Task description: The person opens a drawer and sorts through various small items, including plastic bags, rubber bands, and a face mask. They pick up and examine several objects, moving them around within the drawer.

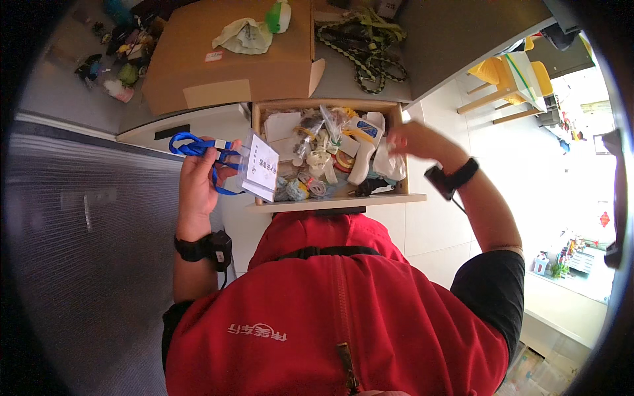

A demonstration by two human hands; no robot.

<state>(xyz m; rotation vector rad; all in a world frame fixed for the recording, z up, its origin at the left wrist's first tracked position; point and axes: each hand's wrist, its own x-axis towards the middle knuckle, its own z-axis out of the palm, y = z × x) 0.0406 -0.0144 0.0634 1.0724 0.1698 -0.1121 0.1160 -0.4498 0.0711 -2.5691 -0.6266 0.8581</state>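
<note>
My left hand (200, 173) grips a bundled blue lanyard (190, 143) with a badge in a clear holder (258, 167) hanging at its right, over the left edge of an open drawer (337, 202). Blurred, my right hand (413, 141) is over the drawer's right side, beside a white plastic bag (389, 163); whether it touches the bag I cannot tell. The drawer is full of small things: a white and blue handheld device (365, 141), a roll of tape (343, 161), a coiled pale cord (313, 185), clear bags and white papers (282, 126).
Above the drawer, a cardboard box (198, 64) bears a crumpled bag (243, 37) and a green and white bottle (278, 17). Right of it lies a braided rope (376, 64). Small ornaments (131, 44) stand at the upper left. A table with yellow chairs (515, 81) stands at the upper right.
</note>
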